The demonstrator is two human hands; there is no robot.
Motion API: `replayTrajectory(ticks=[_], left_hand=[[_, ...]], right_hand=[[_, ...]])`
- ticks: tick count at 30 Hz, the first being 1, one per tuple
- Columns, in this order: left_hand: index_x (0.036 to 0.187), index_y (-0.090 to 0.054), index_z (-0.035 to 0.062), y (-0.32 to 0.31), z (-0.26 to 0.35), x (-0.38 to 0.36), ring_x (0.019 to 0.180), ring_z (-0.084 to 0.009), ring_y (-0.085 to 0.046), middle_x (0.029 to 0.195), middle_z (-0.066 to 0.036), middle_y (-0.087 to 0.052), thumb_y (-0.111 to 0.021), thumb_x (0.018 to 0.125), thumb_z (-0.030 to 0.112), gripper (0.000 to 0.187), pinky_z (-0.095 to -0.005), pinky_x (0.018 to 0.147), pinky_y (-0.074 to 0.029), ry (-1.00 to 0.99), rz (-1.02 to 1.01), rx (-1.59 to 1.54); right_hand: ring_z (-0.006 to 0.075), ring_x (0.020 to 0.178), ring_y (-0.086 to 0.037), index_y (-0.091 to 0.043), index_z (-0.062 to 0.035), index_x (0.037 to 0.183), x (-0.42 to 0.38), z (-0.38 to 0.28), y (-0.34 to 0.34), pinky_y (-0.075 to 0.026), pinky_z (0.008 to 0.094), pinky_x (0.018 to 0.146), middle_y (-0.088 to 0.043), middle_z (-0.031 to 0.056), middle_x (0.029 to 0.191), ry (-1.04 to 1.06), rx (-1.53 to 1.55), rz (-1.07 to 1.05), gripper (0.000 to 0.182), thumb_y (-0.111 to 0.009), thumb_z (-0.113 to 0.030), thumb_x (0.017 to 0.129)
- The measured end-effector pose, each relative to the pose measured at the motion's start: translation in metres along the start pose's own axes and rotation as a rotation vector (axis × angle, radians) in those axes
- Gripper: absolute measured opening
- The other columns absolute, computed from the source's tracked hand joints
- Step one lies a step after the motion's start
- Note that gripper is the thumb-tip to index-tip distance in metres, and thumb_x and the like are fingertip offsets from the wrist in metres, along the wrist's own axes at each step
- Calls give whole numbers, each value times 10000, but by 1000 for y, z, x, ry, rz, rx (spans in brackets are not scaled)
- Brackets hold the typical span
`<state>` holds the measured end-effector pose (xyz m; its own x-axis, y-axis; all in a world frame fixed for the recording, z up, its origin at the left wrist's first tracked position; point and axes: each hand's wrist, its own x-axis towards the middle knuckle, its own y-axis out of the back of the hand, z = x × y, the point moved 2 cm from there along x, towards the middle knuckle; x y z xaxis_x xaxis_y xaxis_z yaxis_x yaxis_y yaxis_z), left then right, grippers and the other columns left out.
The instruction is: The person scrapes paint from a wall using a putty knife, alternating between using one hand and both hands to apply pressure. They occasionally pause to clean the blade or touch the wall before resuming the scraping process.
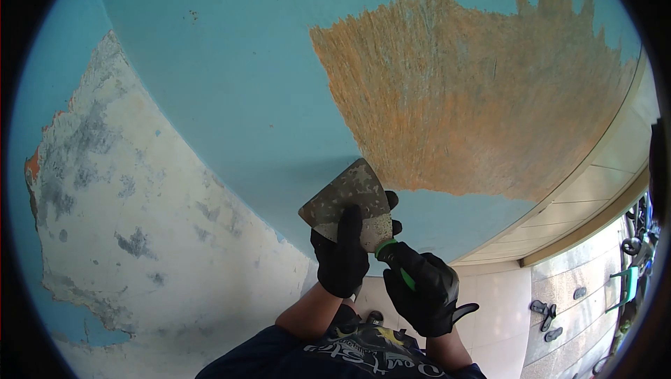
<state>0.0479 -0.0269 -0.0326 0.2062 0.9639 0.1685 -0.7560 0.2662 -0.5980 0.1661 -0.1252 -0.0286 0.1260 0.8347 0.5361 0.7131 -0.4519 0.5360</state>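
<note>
A wide scraper with a worn, stained metal blade and a green handle is in front of me, its broad edge pointing up and left toward the wall. My right hand, in a black glove, is wrapped round the green handle. My left hand, also in a black glove, grips the blade from below. Its thumb lies across the near face, while fingertips show past the blade's right edge. Behind the scraper is the blue painted wall, with a rough brown stripped patch up and to the right.
To the left, a white and grey bare patch has ragged edges against blue paint. A cream ledge curves along the right. Paving below holds sandals, a green chair and parked two-wheelers.
</note>
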Motion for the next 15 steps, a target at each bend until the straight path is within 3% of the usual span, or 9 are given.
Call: replayTrajectory(ticks=[6,8,15], left_hand=[[1335,-432,-41,-2,3,4,997,-311,-695,1156,-246,-650,-513,1010,273,459,-390,756,-621,-13,-56,-30],[1335,-433,-45,-3,4,4,1008,-312,-692,1146,-239,-655,-526,1006,274,467,-393,744,-623,-21,-34,10],[1332,-436,-47,-14,25,15,1045,-324,-678,1131,-232,-655,-528,1007,249,448,-411,731,-626,-83,-40,-20]], right_hand=[[295,676,-675,-648,-26,1137,6,1,0,-535,367,593,-702,143,833,35,13,19,476,-765,21,678],[271,627,-652,-666,-125,1201,7,0,0,-506,379,555,-671,94,737,54,52,82,455,-749,-70,757],[273,653,-660,-666,-110,1194,18,-6,-2,-519,370,571,-701,97,794,69,31,104,457,-749,-61,747]])
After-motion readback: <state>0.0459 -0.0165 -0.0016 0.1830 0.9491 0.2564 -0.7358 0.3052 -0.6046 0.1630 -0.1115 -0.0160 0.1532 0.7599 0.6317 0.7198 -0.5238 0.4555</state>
